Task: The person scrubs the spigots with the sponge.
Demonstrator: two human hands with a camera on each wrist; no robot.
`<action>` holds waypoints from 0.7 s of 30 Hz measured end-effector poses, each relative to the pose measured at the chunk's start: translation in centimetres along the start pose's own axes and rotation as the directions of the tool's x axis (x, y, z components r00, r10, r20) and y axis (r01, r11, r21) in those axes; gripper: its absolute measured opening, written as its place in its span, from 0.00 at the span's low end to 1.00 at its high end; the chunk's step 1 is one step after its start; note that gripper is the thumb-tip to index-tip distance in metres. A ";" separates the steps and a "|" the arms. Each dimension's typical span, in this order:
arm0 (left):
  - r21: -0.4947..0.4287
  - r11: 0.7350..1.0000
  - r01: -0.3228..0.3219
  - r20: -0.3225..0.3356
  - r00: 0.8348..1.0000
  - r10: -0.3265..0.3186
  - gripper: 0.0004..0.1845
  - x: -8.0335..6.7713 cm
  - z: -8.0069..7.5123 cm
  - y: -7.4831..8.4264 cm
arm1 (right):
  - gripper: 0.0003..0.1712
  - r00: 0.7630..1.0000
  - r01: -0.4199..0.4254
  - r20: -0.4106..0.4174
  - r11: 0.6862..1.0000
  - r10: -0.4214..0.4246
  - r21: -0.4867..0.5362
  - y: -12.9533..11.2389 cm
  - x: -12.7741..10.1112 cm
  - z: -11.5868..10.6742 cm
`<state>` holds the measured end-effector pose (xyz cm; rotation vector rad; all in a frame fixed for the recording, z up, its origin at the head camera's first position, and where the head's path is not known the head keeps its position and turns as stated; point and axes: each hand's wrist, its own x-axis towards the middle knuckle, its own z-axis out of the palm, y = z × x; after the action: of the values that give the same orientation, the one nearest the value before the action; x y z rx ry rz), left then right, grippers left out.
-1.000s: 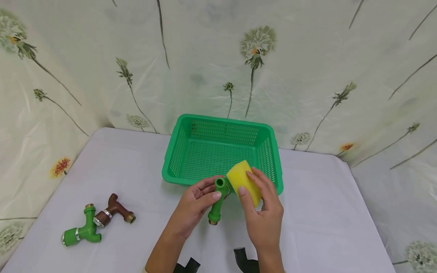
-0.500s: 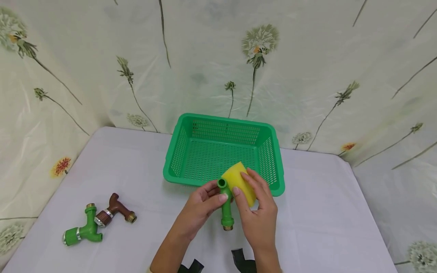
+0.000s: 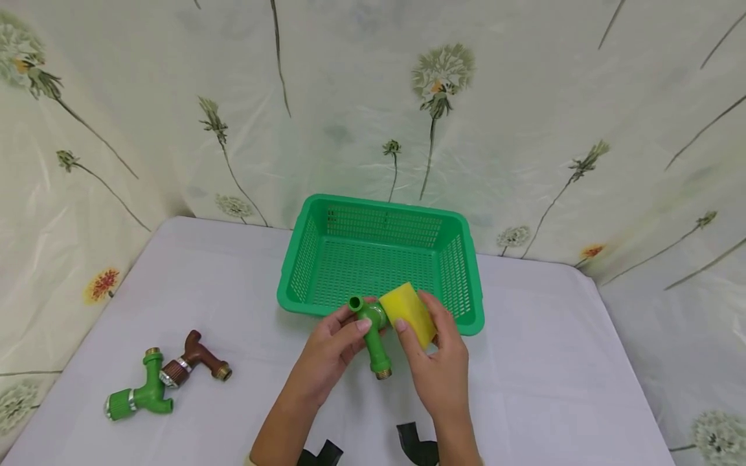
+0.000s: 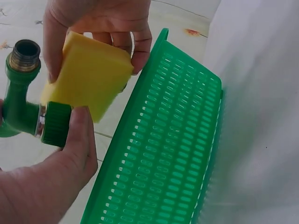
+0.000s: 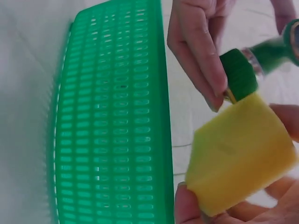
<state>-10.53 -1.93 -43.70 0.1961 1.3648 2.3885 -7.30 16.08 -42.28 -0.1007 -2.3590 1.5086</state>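
My left hand (image 3: pixel 332 346) holds a green tap (image 3: pixel 377 349) in front of the basket, its threaded brass end pointing down toward me. In the left wrist view the ribbed green knob (image 4: pixel 57 124) lies between thumb and fingers. A yellow sponge (image 3: pixel 409 314) is pinched between the thumb and fingers of my right hand (image 3: pixel 440 369). The sponge (image 5: pixel 238 154) meets the knob end of the tap in the right wrist view. A dark mark shows on the sponge's face there.
A green plastic basket (image 3: pixel 380 205) stands behind the hands on the white-covered table (image 3: pixel 553 362). Left of them lie another green tap (image 3: pixel 153 388) and a brown tap (image 3: pixel 201 356), touching. Two black bent pieces, one on the left (image 3: pixel 326 454) and one on the right (image 3: pixel 415 446), lie at the near edge.
The green tap has turned in the left hand, its open spout swinging left and its brass end shifting about. The sponge has moved slightly left with the right hand, staying against the tap.
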 end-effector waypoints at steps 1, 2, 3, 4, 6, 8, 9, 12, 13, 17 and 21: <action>-0.010 1.000 -0.006 -0.016 1.000 0.006 0.30 0.0 0.0 0.0 | 0.33 1.000 -0.018 0.002 1.000 0.018 0.023 -0.1 0.0 -0.1; -0.016 1.000 -0.009 -0.033 0.999 0.009 0.30 0.1 -0.1 0.0 | 0.35 1.000 -0.025 0.002 0.998 0.025 0.052 -0.2 -0.1 -0.1; -0.024 1.000 -0.013 -0.048 0.999 0.012 0.30 0.1 -0.1 -0.1 | 0.36 1.000 -0.025 0.005 0.996 0.025 0.082 -0.4 -0.2 -0.2; -0.027 1.000 -0.016 -0.059 0.998 0.014 0.31 0.1 -0.1 -0.1 | 0.36 1.000 -0.009 0.008 0.994 0.008 0.110 -0.5 -0.4 -0.2; -0.025 1.000 -0.015 -0.078 0.997 0.013 0.31 0.1 -0.3 -0.2 | 0.36 0.998 0.055 0.026 0.985 -0.060 0.165 -1.0 -0.7 -0.2; -0.024 1.000 -0.013 -0.089 0.996 0.011 0.31 0.0 -0.5 -0.2 | 0.36 0.989 0.132 0.048 0.973 -0.143 0.192 -1.4 -1.0 -0.1; -0.026 1.000 -0.015 -0.092 0.996 0.012 0.30 0.0 -0.5 -0.2 | 0.36 0.982 0.165 0.062 0.968 -0.179 0.190 -1.6 -1.1 0.0; -0.036 0.999 -0.024 -0.107 0.994 0.020 0.29 -0.1 -0.8 -0.1 | 0.35 0.964 0.225 0.105 0.961 -0.244 0.161 -1.9 -1.2 0.2; -0.041 0.999 -0.029 -0.109 0.994 0.024 0.29 0.0 -0.9 -0.1 | 0.34 0.961 0.231 0.121 0.962 -0.250 0.147 -1.9 -1.2 0.3; -0.064 0.997 -0.052 -0.132 0.990 0.043 0.29 0.0 -1.2 0.3 | 0.32 0.948 0.250 0.176 0.962 -0.266 0.109 -1.6 -1.1 0.4; -0.103 0.991 -0.089 -0.170 0.983 0.070 0.26 0.1 -1.6 0.7 | 0.31 0.947 0.213 0.225 0.972 -0.229 0.093 -1.1 -0.7 0.3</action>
<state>-11.30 -3.43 -43.93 0.0217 1.3137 2.5890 -6.56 15.15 -41.55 0.3681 -2.3953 1.5596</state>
